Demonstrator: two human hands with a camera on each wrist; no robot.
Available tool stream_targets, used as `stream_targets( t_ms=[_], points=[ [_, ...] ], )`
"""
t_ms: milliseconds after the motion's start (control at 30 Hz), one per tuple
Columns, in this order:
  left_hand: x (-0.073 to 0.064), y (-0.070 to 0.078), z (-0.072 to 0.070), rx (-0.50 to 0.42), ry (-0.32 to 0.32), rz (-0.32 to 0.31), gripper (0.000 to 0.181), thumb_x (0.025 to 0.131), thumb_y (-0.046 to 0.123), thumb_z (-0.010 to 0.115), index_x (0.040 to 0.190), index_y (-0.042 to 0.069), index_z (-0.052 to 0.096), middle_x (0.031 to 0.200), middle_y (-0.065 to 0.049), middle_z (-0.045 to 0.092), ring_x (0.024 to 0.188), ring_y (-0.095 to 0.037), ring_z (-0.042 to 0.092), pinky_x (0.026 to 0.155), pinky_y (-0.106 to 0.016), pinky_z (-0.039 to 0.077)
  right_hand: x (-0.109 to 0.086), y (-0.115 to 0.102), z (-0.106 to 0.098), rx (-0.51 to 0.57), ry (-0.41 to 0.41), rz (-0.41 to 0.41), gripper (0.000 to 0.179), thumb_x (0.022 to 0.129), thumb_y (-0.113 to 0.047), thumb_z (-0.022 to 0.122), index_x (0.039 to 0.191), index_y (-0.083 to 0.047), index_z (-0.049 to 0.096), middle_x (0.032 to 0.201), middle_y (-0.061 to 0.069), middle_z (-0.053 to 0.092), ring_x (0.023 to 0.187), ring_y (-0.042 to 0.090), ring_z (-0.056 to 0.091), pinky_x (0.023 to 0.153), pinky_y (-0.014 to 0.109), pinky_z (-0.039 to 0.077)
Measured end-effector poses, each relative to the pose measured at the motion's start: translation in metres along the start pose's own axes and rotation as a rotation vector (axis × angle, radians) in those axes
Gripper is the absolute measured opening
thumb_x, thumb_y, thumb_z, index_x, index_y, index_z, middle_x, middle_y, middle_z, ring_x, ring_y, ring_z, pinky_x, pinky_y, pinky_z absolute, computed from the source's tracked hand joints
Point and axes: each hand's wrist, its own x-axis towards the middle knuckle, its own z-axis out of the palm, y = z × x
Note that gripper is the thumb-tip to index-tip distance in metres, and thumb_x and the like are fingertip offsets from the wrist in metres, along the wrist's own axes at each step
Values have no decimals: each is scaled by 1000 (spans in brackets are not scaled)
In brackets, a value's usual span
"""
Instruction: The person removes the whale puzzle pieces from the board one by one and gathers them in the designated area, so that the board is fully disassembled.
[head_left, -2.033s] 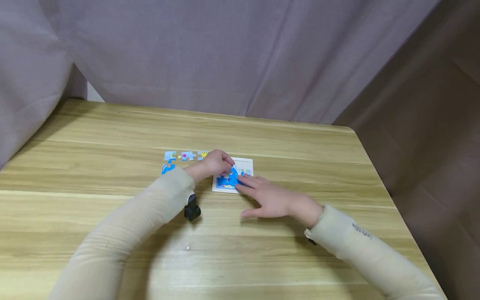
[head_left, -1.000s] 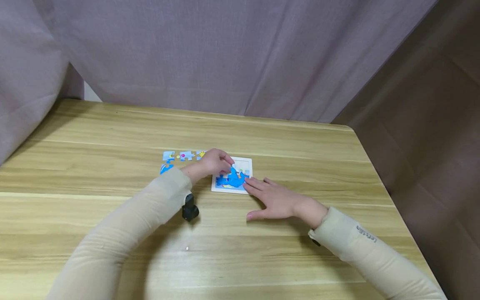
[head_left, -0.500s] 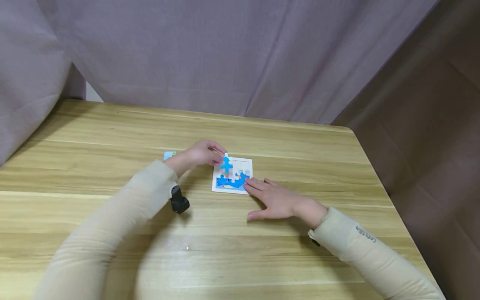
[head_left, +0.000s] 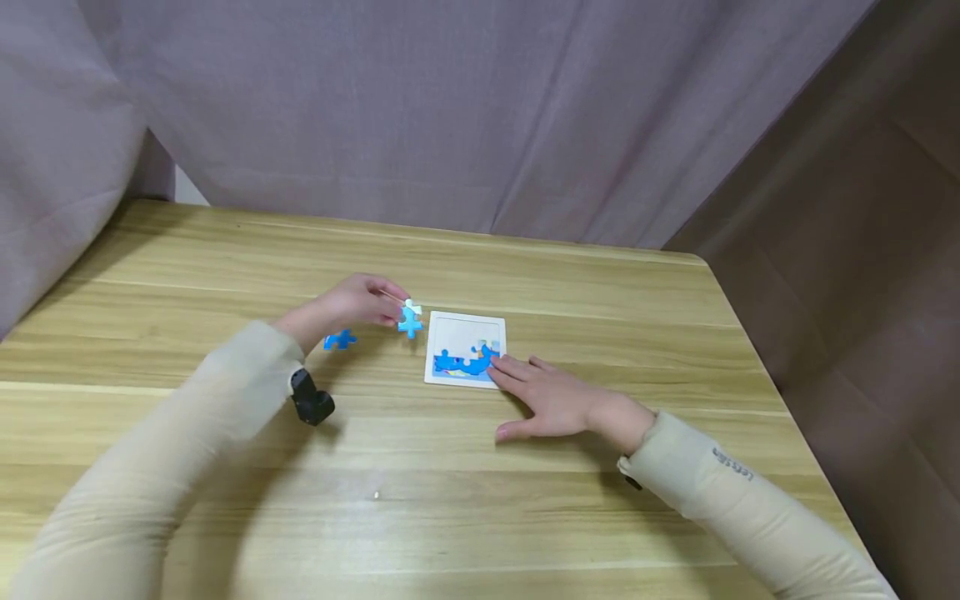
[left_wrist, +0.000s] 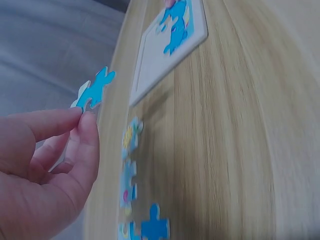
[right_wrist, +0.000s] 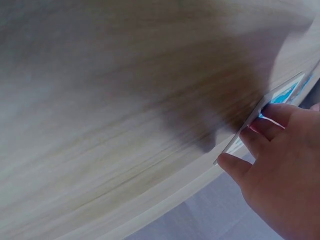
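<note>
My left hand (head_left: 362, 302) pinches a blue and white jigsaw piece (head_left: 409, 320) between thumb and fingertip, raised over the table to the left of a white puzzle tray (head_left: 465, 316). In the left wrist view, the held jigsaw piece (left_wrist: 95, 90) stands tilted above the fingertips. Blue pieces (head_left: 465, 363) fill the near part of the tray, while its far part shows bare white. Fingers spread, my right hand (head_left: 551, 400) rests its fingertips on the tray's right near corner. The right wrist view shows that hand (right_wrist: 280, 160) along the tray's edge.
A loose blue piece (head_left: 341, 339) lies left of the tray, below my left wrist. Several more loose pieces, one with a yellow sun (left_wrist: 129, 137), lie in a row in the left wrist view. A tiny white speck (head_left: 377, 495) is on the wooden table (head_left: 450, 533). Curtains hang behind.
My left hand has lifted the jigsaw piece off the tray and carried it leftward, uncovering the white base. My right hand slid slightly right at first, then stayed at the corner.
</note>
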Motion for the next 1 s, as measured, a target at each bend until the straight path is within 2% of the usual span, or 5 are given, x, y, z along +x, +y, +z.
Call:
stream_targets(
  t_ms=[233,367,600,1000],
  points=[
    [-10,-9,-13,-3,-9,13,35,92,0,52,125,-11,47,97,-8,57,77,-6,58,80,-21,53,1,0,0,-12,-6,7,92,84,-68,47,150,-14,15,158,1,6,146,17,7,119,46,10],
    [-13,-15,-19,3,-11,11,36,92,0,51,125,-12,46,98,-8,57,79,-7,58,79,-20,53,2,0,-1,-10,1,-2,91,84,-67,48,150,-12,16,158,3,8,146,19,9,119,48,12],
    [-17,-24,-27,10,-5,7,35,93,1,50,124,-13,46,94,-5,57,77,-6,57,74,-17,53,3,0,0,-16,-18,19,92,83,-70,45,150,-16,12,158,-1,5,146,15,6,119,45,10],
    [-21,-31,-30,127,20,-41,32,94,6,52,122,-8,51,99,-9,60,78,-8,58,77,-20,53,3,0,0,-6,-18,21,93,83,-70,45,151,-17,11,158,-1,3,146,15,5,119,45,9]
  ],
)
